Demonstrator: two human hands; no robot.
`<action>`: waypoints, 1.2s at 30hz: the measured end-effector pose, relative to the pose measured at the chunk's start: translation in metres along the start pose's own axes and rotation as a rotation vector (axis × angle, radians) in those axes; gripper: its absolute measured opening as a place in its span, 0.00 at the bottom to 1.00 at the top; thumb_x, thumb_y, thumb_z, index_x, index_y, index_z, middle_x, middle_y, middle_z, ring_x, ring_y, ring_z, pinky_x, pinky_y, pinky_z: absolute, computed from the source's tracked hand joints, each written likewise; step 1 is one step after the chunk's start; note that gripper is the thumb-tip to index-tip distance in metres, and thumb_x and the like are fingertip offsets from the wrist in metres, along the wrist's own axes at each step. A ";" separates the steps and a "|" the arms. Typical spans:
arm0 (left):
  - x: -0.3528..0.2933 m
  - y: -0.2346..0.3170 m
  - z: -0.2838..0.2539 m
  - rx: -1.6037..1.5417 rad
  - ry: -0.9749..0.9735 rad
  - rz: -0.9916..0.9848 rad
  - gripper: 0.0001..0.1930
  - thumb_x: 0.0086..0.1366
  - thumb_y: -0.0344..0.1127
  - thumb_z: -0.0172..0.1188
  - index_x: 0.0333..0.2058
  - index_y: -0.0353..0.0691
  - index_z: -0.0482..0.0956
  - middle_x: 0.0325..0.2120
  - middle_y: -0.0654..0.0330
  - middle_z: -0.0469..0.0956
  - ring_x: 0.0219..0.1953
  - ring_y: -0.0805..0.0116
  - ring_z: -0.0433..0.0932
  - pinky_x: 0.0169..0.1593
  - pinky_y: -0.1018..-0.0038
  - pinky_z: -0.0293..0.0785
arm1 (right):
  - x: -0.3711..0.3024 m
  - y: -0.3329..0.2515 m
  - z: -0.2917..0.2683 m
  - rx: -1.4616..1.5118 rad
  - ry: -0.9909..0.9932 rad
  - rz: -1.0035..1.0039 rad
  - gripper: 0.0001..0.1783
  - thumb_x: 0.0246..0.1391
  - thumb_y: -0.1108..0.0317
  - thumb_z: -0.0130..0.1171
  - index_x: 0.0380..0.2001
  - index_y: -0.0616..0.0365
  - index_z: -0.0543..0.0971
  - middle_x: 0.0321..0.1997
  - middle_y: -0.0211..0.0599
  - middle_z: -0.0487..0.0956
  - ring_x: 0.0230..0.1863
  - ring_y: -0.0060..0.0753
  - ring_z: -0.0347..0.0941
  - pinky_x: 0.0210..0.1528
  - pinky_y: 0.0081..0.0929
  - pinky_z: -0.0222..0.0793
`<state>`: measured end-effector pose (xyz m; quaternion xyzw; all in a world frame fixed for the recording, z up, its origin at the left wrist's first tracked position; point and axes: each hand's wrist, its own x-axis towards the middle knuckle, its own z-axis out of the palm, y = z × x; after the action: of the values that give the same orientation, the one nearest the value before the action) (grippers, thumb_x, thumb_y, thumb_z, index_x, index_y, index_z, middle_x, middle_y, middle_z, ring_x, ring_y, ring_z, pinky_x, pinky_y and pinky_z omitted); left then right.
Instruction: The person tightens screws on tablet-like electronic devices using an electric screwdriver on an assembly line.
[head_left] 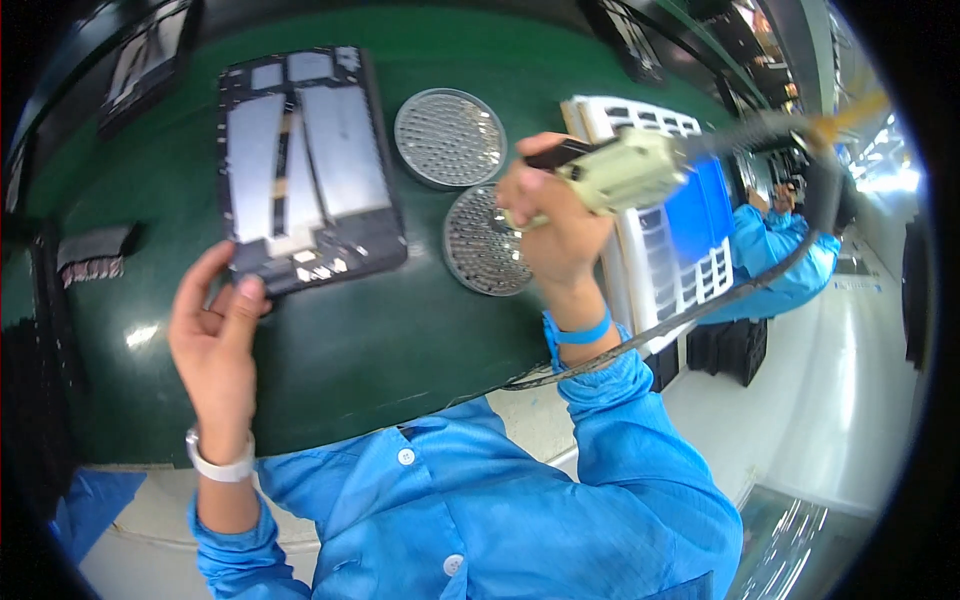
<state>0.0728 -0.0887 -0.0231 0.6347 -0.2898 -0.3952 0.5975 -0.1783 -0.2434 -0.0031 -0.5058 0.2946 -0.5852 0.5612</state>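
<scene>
A tablet without its cover [350, 140], showing two long silver battery cells and a black frame, lies on the green mat. At its lower left corner, my left hand [222, 325] pinches the edge between thumb and fingers. My right hand [560, 225] is wrapped round a pale green electric screwdriver [635, 170], its cable leading off to the upper right. This hand is over the right edge of the nearer round dish [470, 250], which holds many small metal bits, probably screws. The farther round dish [450, 135] touches or nearly touches it. Motion blurs the screwdriver; its tip is hard to make out.
A white slotted tray [655, 310] with a blue piece [695, 210] on it stands at the right. A dark cable [690, 315] loops over my right forearm. Small dark strips [95, 250] lie at the left. Another person in a blue sleeve [775, 260] works farther right.
</scene>
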 end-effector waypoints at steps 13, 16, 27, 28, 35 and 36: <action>-0.021 -0.012 -0.001 0.711 0.049 0.545 0.19 0.51 0.24 0.69 0.44 0.31 0.81 0.48 0.54 0.80 0.41 0.57 0.74 0.48 0.68 0.72 | -0.028 0.000 0.111 -0.066 -0.383 0.118 0.15 0.49 0.79 0.49 0.43 0.69 0.71 0.19 0.35 0.70 0.19 0.24 0.64 0.29 0.29 0.66; -0.021 -0.013 -0.003 0.707 0.052 0.557 0.19 0.51 0.24 0.69 0.44 0.31 0.81 0.48 0.54 0.80 0.41 0.57 0.74 0.48 0.68 0.72 | -0.030 0.007 0.115 -0.080 -0.387 0.143 0.15 0.50 0.79 0.49 0.43 0.68 0.71 0.20 0.34 0.70 0.20 0.23 0.64 0.30 0.28 0.66; 0.013 0.014 -0.039 0.833 -0.042 0.755 0.14 0.52 0.22 0.66 0.40 0.32 0.80 0.42 0.49 0.79 0.45 0.51 0.77 0.50 0.64 0.74 | -0.035 0.009 0.124 -0.111 -0.340 0.148 0.11 0.49 0.81 0.57 0.38 0.63 0.76 0.25 0.32 0.75 0.21 0.18 0.68 0.24 0.18 0.65; 0.030 0.023 -0.052 0.957 0.011 0.905 0.16 0.51 0.22 0.66 0.41 0.32 0.79 0.43 0.49 0.79 0.47 0.48 0.76 0.51 0.62 0.73 | -0.033 0.006 0.124 -0.136 -0.378 0.138 0.11 0.48 0.81 0.58 0.37 0.62 0.77 0.28 0.32 0.76 0.23 0.18 0.69 0.26 0.18 0.66; 0.097 0.014 -0.121 1.309 -0.153 0.856 0.16 0.59 0.22 0.59 0.47 0.31 0.77 0.44 0.49 0.77 0.49 0.51 0.75 0.54 0.64 0.71 | -0.026 0.010 0.115 -0.026 -0.399 0.090 0.11 0.48 0.80 0.61 0.36 0.61 0.78 0.34 0.32 0.79 0.35 0.22 0.76 0.38 0.23 0.73; 0.095 0.011 -0.124 1.270 -0.088 0.816 0.15 0.60 0.22 0.58 0.47 0.31 0.77 0.40 0.49 0.77 0.44 0.52 0.76 0.49 0.65 0.72 | -0.024 0.012 0.115 -0.021 -0.366 0.070 0.11 0.47 0.80 0.62 0.37 0.62 0.78 0.32 0.33 0.79 0.32 0.22 0.76 0.36 0.23 0.74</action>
<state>0.2286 -0.1041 -0.0306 0.6829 -0.6974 0.0750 0.2038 -0.0718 -0.1968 0.0159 -0.5992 0.2111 -0.4604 0.6201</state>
